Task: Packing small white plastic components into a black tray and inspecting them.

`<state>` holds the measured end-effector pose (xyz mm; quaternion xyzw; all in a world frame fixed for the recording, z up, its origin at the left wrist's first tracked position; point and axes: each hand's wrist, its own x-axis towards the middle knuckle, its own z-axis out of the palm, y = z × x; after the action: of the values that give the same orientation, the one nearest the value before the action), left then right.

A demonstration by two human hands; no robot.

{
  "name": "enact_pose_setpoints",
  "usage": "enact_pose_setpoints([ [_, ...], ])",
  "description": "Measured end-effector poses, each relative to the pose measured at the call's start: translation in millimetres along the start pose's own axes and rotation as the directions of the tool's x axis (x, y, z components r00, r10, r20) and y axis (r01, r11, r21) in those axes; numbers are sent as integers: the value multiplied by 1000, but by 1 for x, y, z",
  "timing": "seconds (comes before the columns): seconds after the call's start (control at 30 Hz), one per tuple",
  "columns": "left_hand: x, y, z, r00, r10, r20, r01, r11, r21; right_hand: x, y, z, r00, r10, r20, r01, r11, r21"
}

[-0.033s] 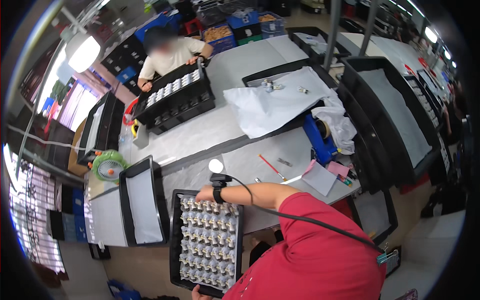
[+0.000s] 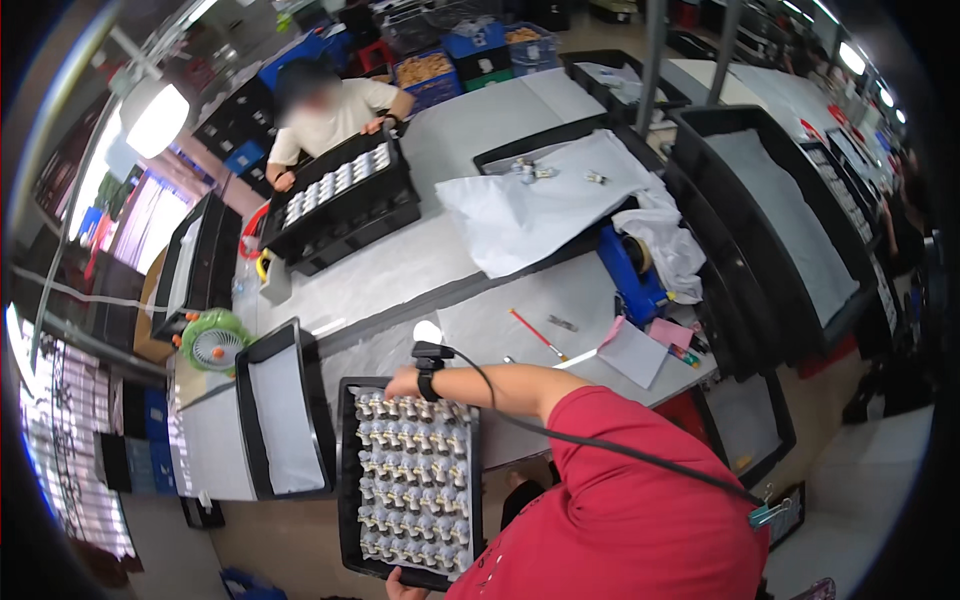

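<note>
So the person in the red shirt has both hands on a black rectangular plastic tray (image 2: 345, 480) packed with rows of small pale metal-looking parts (image 2: 415, 470). It sits at the near edge of the grey worktop (image 2: 520, 320), and part of it looks to hang over that edge. The right hand (image 2: 403, 381), with a black wristband and cable, rests at the tray's far rim. I can't tell if its grip is closed on the rim or just touching. The left hand (image 2: 400, 590) is barely in view at the near corner, so its grip is anyone's guess too.

Risk as I see it: the tray is full and the parts stand loose in their slots, so a tilt or a bump on the worktop edge could tip a whole row out. The cable could snag as well.

Just left sits another black tray lined with white sheet (image 2: 280, 420), nothing in it. Across the worktop, another person holds a black tray of white parts (image 2: 340, 195).
</note>
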<state>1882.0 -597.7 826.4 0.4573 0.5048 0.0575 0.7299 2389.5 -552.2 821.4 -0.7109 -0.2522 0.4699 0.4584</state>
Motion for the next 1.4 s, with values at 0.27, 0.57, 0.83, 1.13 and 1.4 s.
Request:
enact_pose_setpoints([
  [0.27, 80, 76, 119, 947, 317, 58, -323, 935, 146, -1, -11, -12, 810, -418, -411, 420, 903, -89],
  [0.57, 80, 91, 169, 814, 301, 496, -572, 276, 772, -201, 92, -13, 975, -204, -92, 224, 876, 428],
  [0.83, 157, 42, 150, 972, -235, -5, 193, 810, -554, -306, 214, -15, 951, 163, -262, 14, 826, 564],
  [1.13, 32, 36, 308, 700, -703, 124, 713, 679, -177, -395, 301, -69, 898, 206, -390, 76, 799, 596],
  [1.4, -54, 12, 579, 678, -347, 649, 343, 929, 138, -491, 381, -185, 958, 147, -247, 75, 700, 710],
])
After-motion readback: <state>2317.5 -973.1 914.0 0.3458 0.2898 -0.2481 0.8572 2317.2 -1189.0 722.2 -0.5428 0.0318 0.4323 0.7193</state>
